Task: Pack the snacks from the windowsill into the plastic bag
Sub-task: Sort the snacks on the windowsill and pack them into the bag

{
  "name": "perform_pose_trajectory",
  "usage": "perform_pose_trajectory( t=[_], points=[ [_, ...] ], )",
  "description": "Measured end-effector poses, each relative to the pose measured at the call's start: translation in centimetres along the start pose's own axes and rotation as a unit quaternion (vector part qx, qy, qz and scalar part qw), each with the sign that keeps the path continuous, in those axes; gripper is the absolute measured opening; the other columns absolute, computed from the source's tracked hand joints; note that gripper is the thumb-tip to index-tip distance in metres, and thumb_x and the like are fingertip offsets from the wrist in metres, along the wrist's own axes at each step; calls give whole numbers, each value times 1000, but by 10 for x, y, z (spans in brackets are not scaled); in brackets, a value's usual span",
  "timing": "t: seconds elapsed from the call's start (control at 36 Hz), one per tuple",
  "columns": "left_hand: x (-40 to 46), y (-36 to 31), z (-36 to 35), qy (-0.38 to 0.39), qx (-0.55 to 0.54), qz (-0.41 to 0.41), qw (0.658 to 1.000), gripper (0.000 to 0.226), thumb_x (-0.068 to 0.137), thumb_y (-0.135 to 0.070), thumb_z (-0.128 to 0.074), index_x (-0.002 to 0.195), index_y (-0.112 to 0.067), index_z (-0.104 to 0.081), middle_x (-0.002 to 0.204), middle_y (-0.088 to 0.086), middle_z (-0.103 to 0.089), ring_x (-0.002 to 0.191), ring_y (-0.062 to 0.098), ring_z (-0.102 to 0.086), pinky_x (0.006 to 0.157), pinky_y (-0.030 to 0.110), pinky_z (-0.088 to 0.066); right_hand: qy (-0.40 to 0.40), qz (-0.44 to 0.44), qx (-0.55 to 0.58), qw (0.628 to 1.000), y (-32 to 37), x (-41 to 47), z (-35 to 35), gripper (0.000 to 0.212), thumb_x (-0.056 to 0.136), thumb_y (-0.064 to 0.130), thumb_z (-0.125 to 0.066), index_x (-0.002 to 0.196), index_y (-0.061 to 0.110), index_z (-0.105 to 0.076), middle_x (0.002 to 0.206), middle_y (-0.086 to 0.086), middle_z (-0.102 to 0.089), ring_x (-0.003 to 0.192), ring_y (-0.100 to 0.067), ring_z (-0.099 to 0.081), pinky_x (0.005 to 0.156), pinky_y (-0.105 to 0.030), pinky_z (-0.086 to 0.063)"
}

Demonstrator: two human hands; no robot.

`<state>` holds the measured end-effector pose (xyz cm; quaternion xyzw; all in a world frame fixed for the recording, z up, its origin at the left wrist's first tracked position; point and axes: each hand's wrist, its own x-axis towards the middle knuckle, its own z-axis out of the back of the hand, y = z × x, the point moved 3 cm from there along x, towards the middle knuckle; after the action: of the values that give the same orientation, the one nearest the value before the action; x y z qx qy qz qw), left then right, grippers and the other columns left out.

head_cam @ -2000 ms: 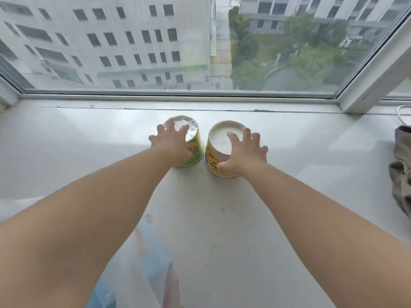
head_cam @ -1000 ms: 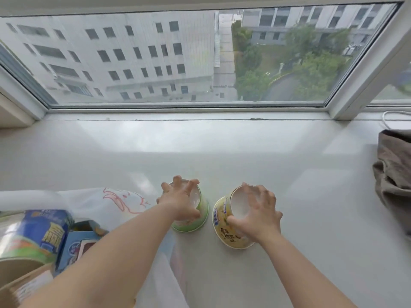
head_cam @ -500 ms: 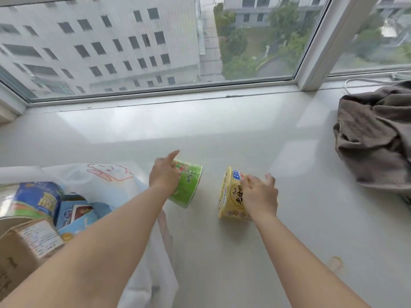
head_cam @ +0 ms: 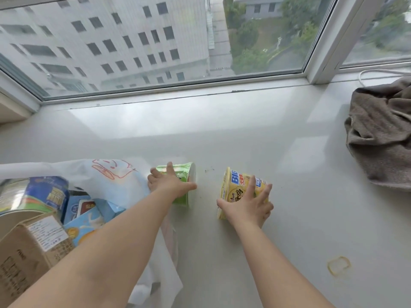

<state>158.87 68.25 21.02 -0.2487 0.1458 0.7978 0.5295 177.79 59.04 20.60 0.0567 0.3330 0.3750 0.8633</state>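
Note:
A green noodle cup [head_cam: 186,174] lies on its side at the mouth of the white plastic bag [head_cam: 111,174], and my left hand [head_cam: 170,184] grips it from above. A yellow noodle cup [head_cam: 236,185] also lies on its side on the windowsill [head_cam: 222,130], a little to the right, held by my right hand [head_cam: 249,205] with fingers spread over its wall. The bag at the left holds a blue can [head_cam: 47,194], blue boxes [head_cam: 86,212] and a brown carton [head_cam: 29,247].
A crumpled grey-brown cloth [head_cam: 382,132] lies at the right end of the sill with a white cord [head_cam: 364,74] behind it. The window frame runs along the back. A yellowish ring stain [head_cam: 339,265] marks the sill at the front right.
Both cups came from the back of the sill toward me and got tipped onto their sides. The green cup has shifted left to the bag's mouth.

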Motion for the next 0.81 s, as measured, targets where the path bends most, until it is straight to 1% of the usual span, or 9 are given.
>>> perform_pose_trajectory(
  t=[0.08,0.19,0.28,0.36,0.44,0.5,0.61,0.72,0.81],
  points=[
    [-8,-4,-2,31,-36,-1,999,98,70,-60,-62,148,-33,-9,138,19,-19,131,38,-23,103,42,-31,-3,41,-17,999,-13,-12,-3,112,66,60,-64,147,36,10,152,-8,21,125,-42,-23,110,-42,-26],
    [-39,-13,-19,-17,12,-66,998,91,69,-58,-59,145,-32,-18,135,18,-26,122,37,-32,99,42,-38,5,49,-11,999,-36,-27,3,110,67,56,-67,148,37,5,154,-5,15,129,-41,-21,109,-41,-26],
    [-70,-13,-30,-42,15,-135,990,90,68,-59,-60,144,-33,-20,143,19,-20,124,36,-29,99,43,-35,25,-52,168,984,-57,-39,12,105,68,51,-70,149,37,-4,156,-5,4,134,-41,-21,108,-44,-29],
    [-99,-3,-22,-97,-22,-185,978,91,68,-68,-58,144,-36,-18,147,17,-11,128,36,-24,104,43,-30,98,-132,390,906,-81,-59,10,111,48,56,-68,146,37,-19,153,-7,-13,134,-34,-30,96,-44,-45],
    [-125,17,5,-175,-109,-240,949,88,71,-68,-58,144,-38,-18,147,11,-8,130,32,-19,107,40,-26,185,-100,553,806,-88,-85,12,67,66,51,-64,126,28,-45,128,-7,-54,104,-23,-58,54,-24,-50],
    [-143,36,26,-206,-185,-273,921,88,70,-63,-63,143,-40,-18,147,7,-9,132,29,-17,107,40,-28,230,-78,637,731,-88,-105,12,47,77,38,-61,120,21,-56,102,-7,-62,91,-21,-60,62,-29,-51],
    [-175,82,72,-249,-337,-325,848,89,60,-64,-66,136,-49,-23,145,0,-17,132,27,-27,107,47,-35,290,-34,746,599,-74,-144,12,88,44,36,-83,124,14,-56,119,-12,-57,110,-35,-53,82,-47,-52],
    [-191,144,106,-309,-432,-312,788,89,56,-67,-65,135,-49,-28,141,5,-24,127,26,-38,102,44,-42,341,6,790,509,-53,-180,5,93,50,38,-80,134,15,-49,134,-17,-49,126,-40,-44,102,-56,-36],
    [-189,178,125,-367,-450,-291,761,89,58,-64,-66,137,-42,-32,141,8,-26,125,25,-40,100,36,-41,365,16,801,474,-44,-195,-2,76,52,41,-75,121,14,-57,129,-17,-54,114,-42,-52,101,-52,-37]
  ],
)
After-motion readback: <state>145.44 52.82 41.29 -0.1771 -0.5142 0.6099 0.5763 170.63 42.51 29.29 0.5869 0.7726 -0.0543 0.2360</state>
